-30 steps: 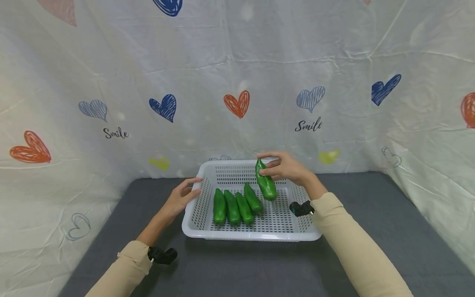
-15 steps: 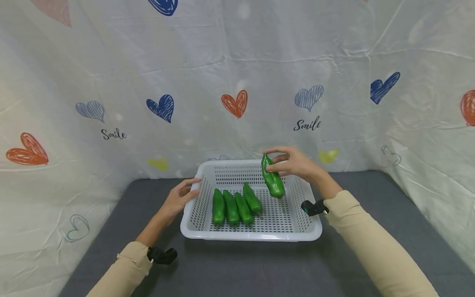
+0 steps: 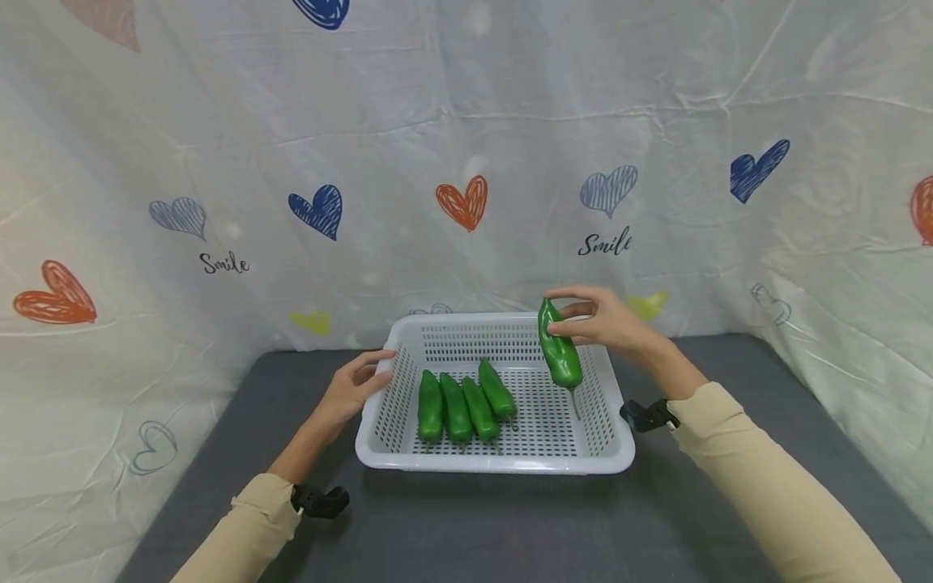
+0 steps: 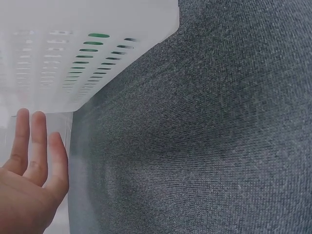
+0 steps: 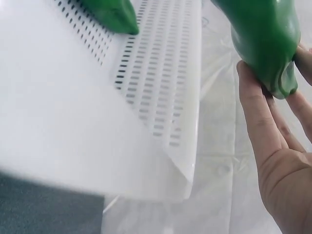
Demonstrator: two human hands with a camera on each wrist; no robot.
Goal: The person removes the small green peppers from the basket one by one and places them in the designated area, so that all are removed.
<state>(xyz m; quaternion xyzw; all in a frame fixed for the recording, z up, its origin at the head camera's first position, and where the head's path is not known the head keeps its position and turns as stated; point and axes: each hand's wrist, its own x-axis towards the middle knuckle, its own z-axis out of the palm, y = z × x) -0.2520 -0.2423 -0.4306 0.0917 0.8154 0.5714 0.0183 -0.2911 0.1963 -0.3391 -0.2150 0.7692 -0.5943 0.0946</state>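
A long green pepper [image 3: 560,348] hangs at a slant over the right part of a white slotted plastic basket [image 3: 496,463], its tapered tip up and thin stem down. My right hand [image 3: 601,324] pinches it near the tip between thumb and fingers; the right wrist view shows the pepper [image 5: 268,41] held in the fingertips. Several more green peppers [image 3: 457,409] lie side by side in the left half of the basket. At the left rim, my left hand [image 3: 355,387] rests its fingertips on the edge. Three relaxed fingers of the left hand [image 4: 31,180] show beside the basket's outer wall.
The basket stands on a dark grey cloth-covered table [image 3: 466,526]. Behind it hangs a pale curtain [image 3: 466,146] printed with hearts and "Smile". Black wrist cameras sit on both wrists [image 3: 318,502].
My right hand has moved right with the pepper, from above the basket's middle toward its right wall. The left hand and the lying peppers have stayed in place.
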